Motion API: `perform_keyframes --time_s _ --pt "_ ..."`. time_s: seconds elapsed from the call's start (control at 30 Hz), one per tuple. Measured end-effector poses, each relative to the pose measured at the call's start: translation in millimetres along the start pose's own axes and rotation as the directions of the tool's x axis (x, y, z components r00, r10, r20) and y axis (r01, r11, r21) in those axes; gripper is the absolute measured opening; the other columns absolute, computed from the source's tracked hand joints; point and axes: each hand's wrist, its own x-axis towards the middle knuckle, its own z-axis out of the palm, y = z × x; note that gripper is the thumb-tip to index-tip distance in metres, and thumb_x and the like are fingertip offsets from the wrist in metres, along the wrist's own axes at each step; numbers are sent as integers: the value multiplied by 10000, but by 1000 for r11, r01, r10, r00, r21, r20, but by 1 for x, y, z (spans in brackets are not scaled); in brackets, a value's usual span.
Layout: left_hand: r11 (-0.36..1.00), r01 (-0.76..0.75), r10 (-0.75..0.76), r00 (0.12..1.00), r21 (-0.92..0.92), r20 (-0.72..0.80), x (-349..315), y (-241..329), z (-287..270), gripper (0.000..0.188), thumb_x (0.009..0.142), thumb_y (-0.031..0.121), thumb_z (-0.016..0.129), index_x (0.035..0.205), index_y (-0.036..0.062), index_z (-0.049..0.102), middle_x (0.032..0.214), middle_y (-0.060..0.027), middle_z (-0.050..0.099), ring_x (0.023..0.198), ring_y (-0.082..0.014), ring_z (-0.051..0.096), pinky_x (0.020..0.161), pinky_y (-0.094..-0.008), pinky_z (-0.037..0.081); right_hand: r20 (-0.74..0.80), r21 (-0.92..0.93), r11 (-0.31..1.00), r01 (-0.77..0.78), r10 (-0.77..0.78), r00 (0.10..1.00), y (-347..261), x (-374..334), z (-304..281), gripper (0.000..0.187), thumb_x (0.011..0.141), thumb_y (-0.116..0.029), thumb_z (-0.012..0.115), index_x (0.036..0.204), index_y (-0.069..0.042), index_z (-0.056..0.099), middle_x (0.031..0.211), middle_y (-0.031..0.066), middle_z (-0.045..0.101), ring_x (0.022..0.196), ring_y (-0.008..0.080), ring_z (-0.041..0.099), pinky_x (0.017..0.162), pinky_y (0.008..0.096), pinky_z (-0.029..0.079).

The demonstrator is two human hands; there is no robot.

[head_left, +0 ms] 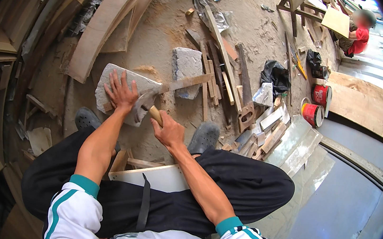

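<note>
My left hand (122,91) lies flat with fingers spread on a pale, rough concrete block (146,83). In my right hand (170,131) is the wooden handle of an adze (145,100), a short tool with a broad, curved metal head. That head is at the block's right side, close to my left wrist; whether it touches the block I cannot tell. A flat wooden strip (187,82) reaches from beside the adze head across a second concrete block (185,61). Between my legs is a wooden frame with a white side (151,177).
Curved plywood pieces (104,27) lean at left. Right of the blocks lie scrap wood sticks (223,52), a handsaw (246,116) and a black plastic bag (275,76). Red paint buckets (312,114) stand farther right. A person in red (361,41) sits at the far right.
</note>
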Motion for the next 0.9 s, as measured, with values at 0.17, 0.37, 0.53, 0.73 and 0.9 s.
perform_keyframes --time_s 0.17,0.37,0.53,0.73,0.9 --pt "999 1 -1 1000 -38 13 0 2 1 606 919 415 495 1450 143 388 1595 -155 191 1492 -324 106 1158 -600 16 -61 82 989 -125 130 990 5 6 -1 299 909 -367 631 1057 -119 551 847 210 691 758 442 662 633 518 510" --pt "1000 12 -12 1000 -13 16 0 0 -1 611 918 426 492 1448 137 392 1592 -160 191 1489 -334 101 1159 -597 8 -1 234 972 26 -26 1000 1 2 -20 292 935 -335 610 1053 -74 555 819 221 676 760 438 660 630 495 505" --pt "999 35 -34 999 -11 36 1 7 -11 616 918 431 487 1449 133 395 1590 -160 190 1491 -331 92 1160 -598 13 -39 335 942 -35 51 998 0 7 -37 333 982 -342 550 1065 -20 558 770 230 640 715 436 650 608 461 487" --pt "999 19 -18 999 -41 33 -3 6 -5 622 913 416 488 1456 133 382 1591 -158 184 1492 -329 88 1159 -609 13 3 389 892 -231 250 968 54 11 -7 436 991 -444 532 900 -17 531 575 66 515 413 161 518 398 323 396" --pt "995 22 -21 1000 -97 9 2 4 -12 612 914 412 489 1449 133 383 1588 -158 188 1491 -328 90 1157 -611 13 -66 560 827 -50 105 992 22 7 -21 412 1000 -433 519 868 -42 515 587 31 508 415 119 498 377 284 381"
